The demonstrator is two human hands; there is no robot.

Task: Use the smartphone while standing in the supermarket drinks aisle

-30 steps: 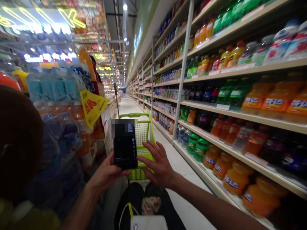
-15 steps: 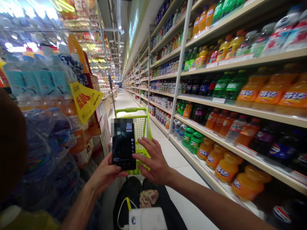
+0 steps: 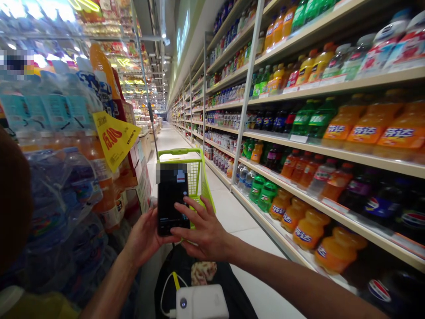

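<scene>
A black smartphone (image 3: 169,190) stands upright in front of me, its dark screen showing small icons down the right side. My left hand (image 3: 145,232) is closed round its lower left edge. Over the lower right of the screen lies my right hand (image 3: 204,230), fingers spread, with fingertips at the glass. Part of the screen is hidden behind those fingers. Just beyond the phone is a lime-green shopping basket (image 3: 206,184). Below my hands, a white power bank (image 3: 202,302) with a cable and a patterned scrunchie (image 3: 203,272) rest on dark fabric.
Drink shelves (image 3: 299,150) run along the right side of the aisle. On the left, packs of water bottles (image 3: 63,190) are stacked high, with a yellow price sign (image 3: 116,139) sticking out. A person's head, partly in view, is at the far left edge. Pale floor (image 3: 229,212) stretches ahead.
My right hand has moved left, its fingers now over the lower part of the phone's screen. The phone has shifted slightly right, still in my left hand.
</scene>
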